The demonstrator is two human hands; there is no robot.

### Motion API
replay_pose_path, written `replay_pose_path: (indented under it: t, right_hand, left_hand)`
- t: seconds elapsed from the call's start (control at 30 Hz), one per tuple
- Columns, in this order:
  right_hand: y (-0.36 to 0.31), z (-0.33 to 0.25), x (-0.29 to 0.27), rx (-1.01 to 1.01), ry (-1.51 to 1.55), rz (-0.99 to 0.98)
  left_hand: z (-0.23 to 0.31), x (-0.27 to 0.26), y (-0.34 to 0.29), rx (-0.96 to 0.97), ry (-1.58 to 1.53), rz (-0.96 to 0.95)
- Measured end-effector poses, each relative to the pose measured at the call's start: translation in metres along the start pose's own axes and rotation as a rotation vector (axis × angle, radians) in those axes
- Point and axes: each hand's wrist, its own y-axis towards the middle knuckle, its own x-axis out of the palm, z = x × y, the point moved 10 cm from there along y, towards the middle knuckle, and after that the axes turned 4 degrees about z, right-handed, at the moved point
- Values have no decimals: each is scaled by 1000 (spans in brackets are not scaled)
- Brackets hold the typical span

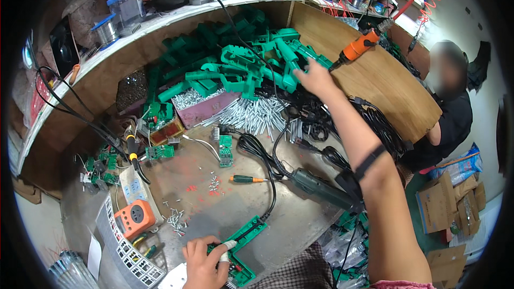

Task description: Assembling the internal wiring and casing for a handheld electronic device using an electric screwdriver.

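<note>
My left hand [205, 263], with white tape round a finger, grips the lower end of a green plastic tool housing half [250, 231] at the table's near edge. A black cord enters the housing's upper end, and small parts show inside; my fingers cover some of it. My right arm stretches far forward. At the right side of a heap of green housing pieces [235, 59], my right hand [317, 78] has its thumb and a finger apart against the pieces. Whether it has hold of one cannot be made out.
An orange screwdriver [364, 44] hangs from a red coiled hose beside my right hand. Long silver screws [251, 115] lie below the heap. On the table are a soldering iron [131, 144], dark green power tool [321, 188], small screwdriver [247, 179] and orange socket box [138, 217]. A co-worker [450, 101] sits right.
</note>
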Motion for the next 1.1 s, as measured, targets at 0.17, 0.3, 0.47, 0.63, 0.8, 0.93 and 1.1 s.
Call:
replay_pose_path:
  t: [0.17,0.3,0.47,0.63,0.8,0.93,1.1]
  right_hand:
    - [-4,-32,45,-219,-514,191]
    - [-41,-62,12,-248,-411,20]
    - [-62,-29,-14,-231,-373,4]
    - [-23,34,-22,-68,33,-258]
    - [-31,8,-86,-138,-243,107]
    - [-139,-17,-59,242,798,-339]
    - [-311,-171,-35,-104,904,-909]
  left_hand:
    - [-7,0,-2,-28,24,-13]
    - [-12,-5,-5,-65,15,-22]
    - [-14,-3,-4,-46,-3,-28]
    - [-14,3,3,-12,-36,3]
    - [-17,-2,-8,-9,-38,19]
    - [-23,-2,-11,-7,-27,42]
    - [-24,-1,-11,-23,-48,10]
